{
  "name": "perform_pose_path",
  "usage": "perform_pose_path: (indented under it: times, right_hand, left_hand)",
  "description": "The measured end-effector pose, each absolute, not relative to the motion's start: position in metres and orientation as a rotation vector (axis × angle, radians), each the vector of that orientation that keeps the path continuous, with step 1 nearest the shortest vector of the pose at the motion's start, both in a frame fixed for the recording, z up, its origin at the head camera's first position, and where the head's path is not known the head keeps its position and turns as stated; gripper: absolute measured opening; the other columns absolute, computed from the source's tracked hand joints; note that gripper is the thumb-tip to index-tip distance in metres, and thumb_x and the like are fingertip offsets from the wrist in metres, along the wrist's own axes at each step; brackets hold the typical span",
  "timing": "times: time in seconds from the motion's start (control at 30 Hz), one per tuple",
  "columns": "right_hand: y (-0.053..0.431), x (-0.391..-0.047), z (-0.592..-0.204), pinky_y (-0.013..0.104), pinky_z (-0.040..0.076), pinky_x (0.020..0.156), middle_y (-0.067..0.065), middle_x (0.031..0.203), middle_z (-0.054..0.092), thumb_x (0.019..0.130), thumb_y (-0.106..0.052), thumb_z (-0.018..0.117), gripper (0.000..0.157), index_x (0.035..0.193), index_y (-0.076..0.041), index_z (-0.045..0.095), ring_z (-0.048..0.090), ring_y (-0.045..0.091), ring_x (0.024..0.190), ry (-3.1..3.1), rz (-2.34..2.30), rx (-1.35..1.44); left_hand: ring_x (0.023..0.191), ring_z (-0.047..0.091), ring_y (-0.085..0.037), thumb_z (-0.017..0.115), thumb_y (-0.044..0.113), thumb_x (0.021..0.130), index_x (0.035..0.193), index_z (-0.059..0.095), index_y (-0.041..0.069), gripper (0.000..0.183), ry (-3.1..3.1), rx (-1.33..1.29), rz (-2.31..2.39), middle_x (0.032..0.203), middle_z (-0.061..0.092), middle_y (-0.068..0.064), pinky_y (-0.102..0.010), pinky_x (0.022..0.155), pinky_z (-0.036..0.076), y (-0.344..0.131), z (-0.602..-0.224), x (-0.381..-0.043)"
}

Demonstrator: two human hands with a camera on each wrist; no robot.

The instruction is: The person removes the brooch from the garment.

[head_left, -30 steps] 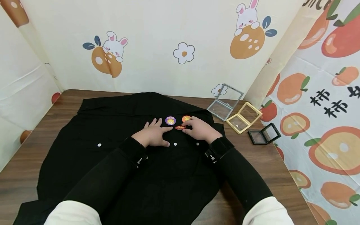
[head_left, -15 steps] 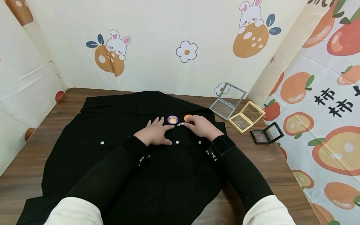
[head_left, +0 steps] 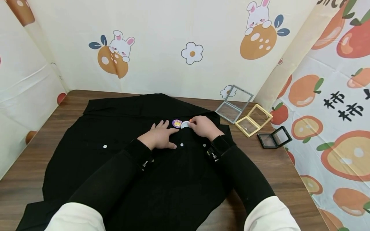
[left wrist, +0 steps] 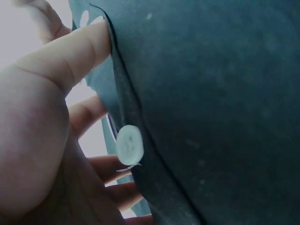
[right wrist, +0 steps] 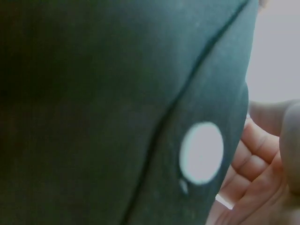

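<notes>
A black shirt point(head_left: 138, 186) with white buttons lies spread over the table. My left hand point(head_left: 157, 136) rests on it, fingers spread, beside a purple round pin badge point(head_left: 177, 123). With thumb and fingers my right hand point(head_left: 203, 126) pinches another pin badge point(head_left: 185, 124), whose silvery back faces up just right of the purple one. An orange badge point(head_left: 190, 120) peeks out behind the right fingers, mostly hidden. In the left wrist view a shirt button point(left wrist: 130, 144) sits near the fingers; a second button point(right wrist: 201, 153) shows large in the right wrist view, where the badges are out of sight.
At the back right stand three opened clear-windowed cases: a grey one point(head_left: 234, 104), a yellow one point(head_left: 254, 120) and a black one point(head_left: 274, 137). Behind the wooden table point(head_left: 274, 166) hangs a printed cloth wall point(head_left: 156, 70), with a fruit-patterned cloth point(head_left: 344, 144) on the right.
My right hand has picked up the red badge from the shirt and tipped it over, so its silvery back shows, moving it slightly away from me. My left hand stays on the shirt.
</notes>
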State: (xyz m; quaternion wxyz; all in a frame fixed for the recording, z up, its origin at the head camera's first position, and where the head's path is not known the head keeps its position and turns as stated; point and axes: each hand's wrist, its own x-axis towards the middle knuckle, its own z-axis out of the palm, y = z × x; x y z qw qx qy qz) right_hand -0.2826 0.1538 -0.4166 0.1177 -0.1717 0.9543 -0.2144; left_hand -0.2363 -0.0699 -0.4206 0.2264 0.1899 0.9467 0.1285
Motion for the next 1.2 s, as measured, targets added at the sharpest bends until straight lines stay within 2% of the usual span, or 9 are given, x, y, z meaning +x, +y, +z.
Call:
perform_pose_path:
  times: [0.17, 0.37, 0.57, 0.7, 0.83, 0.97, 1.1, 1.2]
  right_hand:
    - [0.149, -0.283, -0.418, 0.033, 0.043, 0.067, 0.001, 0.072, 0.058, 0.108, -0.035, 0.055, 0.034, 0.089, -0.012, 0.070, 0.055, 0.019, 0.066, 2.817, -0.600, -0.406]
    - [0.149, -0.285, -0.422, 0.032, 0.036, 0.058, -0.002, 0.059, 0.041, 0.107, -0.031, 0.058, 0.044, 0.067, -0.014, 0.053, 0.045, 0.018, 0.055, 2.822, -0.591, -0.314]
    - [0.149, -0.287, -0.425, 0.030, 0.033, 0.055, -0.003, 0.056, 0.036, 0.106, -0.030, 0.059, 0.048, 0.062, -0.015, 0.045, 0.039, 0.016, 0.051, 2.820, -0.608, -0.300]
    - [0.149, -0.288, -0.426, 0.030, 0.032, 0.055, -0.003, 0.055, 0.035, 0.106, -0.029, 0.059, 0.049, 0.061, -0.015, 0.043, 0.038, 0.016, 0.050, 2.811, -0.624, -0.300]
    - [0.149, -0.288, -0.428, 0.030, 0.033, 0.056, -0.002, 0.055, 0.036, 0.106, -0.026, 0.057, 0.049, 0.061, -0.015, 0.043, 0.039, 0.016, 0.050, 2.803, -0.630, -0.299]
    - [0.149, -0.288, -0.429, 0.031, 0.034, 0.056, -0.002, 0.055, 0.036, 0.106, -0.025, 0.056, 0.048, 0.061, -0.015, 0.044, 0.040, 0.016, 0.051, 2.800, -0.632, -0.290]
    - [0.148, -0.288, -0.429, 0.032, 0.035, 0.056, -0.002, 0.056, 0.037, 0.106, -0.026, 0.057, 0.047, 0.062, -0.015, 0.045, 0.041, 0.017, 0.052, 2.797, -0.632, -0.280]
    - [0.147, -0.288, -0.428, 0.032, 0.036, 0.058, -0.001, 0.058, 0.039, 0.106, -0.028, 0.058, 0.045, 0.065, -0.014, 0.048, 0.044, 0.018, 0.054, 2.798, -0.631, -0.279]
  left_hand:
    - [0.155, 0.003, -0.045, 0.070, 0.054, 0.095, 0.161, 0.038, 0.030, 0.077, 2.612, 0.530, 0.359, 0.170, 0.008, -0.022, -0.067, 0.120, 0.007, -0.069, -0.420, -0.237]
    - [0.155, 0.003, -0.044, 0.070, 0.054, 0.095, 0.162, 0.038, 0.030, 0.078, 2.612, 0.537, 0.363, 0.170, 0.008, -0.022, -0.066, 0.121, 0.006, -0.068, -0.421, -0.238]
    - [0.156, 0.004, -0.044, 0.070, 0.053, 0.095, 0.162, 0.038, 0.028, 0.078, 2.618, 0.536, 0.360, 0.170, 0.009, -0.022, -0.066, 0.121, 0.007, -0.067, -0.420, -0.238]
    - [0.155, 0.006, -0.043, 0.071, 0.051, 0.095, 0.162, 0.038, 0.023, 0.079, 2.616, 0.546, 0.363, 0.169, 0.011, -0.023, -0.064, 0.121, 0.010, -0.069, -0.419, -0.238]
    - [0.154, 0.014, -0.043, 0.071, 0.046, 0.097, 0.161, 0.036, 0.011, 0.081, 2.619, 0.565, 0.392, 0.167, 0.018, -0.025, -0.060, 0.122, 0.016, -0.070, -0.415, -0.241]
    - [0.151, 0.029, -0.039, 0.069, 0.043, 0.099, 0.159, 0.032, 0.003, 0.081, 2.638, 0.536, 0.461, 0.164, 0.029, -0.025, -0.054, 0.120, 0.027, -0.068, -0.410, -0.244]
    - [0.135, 0.051, -0.034, 0.069, 0.044, 0.098, 0.156, 0.032, 0.002, 0.080, 2.685, 0.467, 0.481, 0.154, 0.043, -0.023, -0.050, 0.109, 0.043, -0.062, -0.405, -0.244]
    - [0.130, 0.054, -0.034, 0.069, 0.044, 0.098, 0.158, 0.032, 0.007, 0.079, 2.697, 0.470, 0.465, 0.151, 0.045, -0.023, -0.050, 0.105, 0.046, -0.058, -0.406, -0.245]
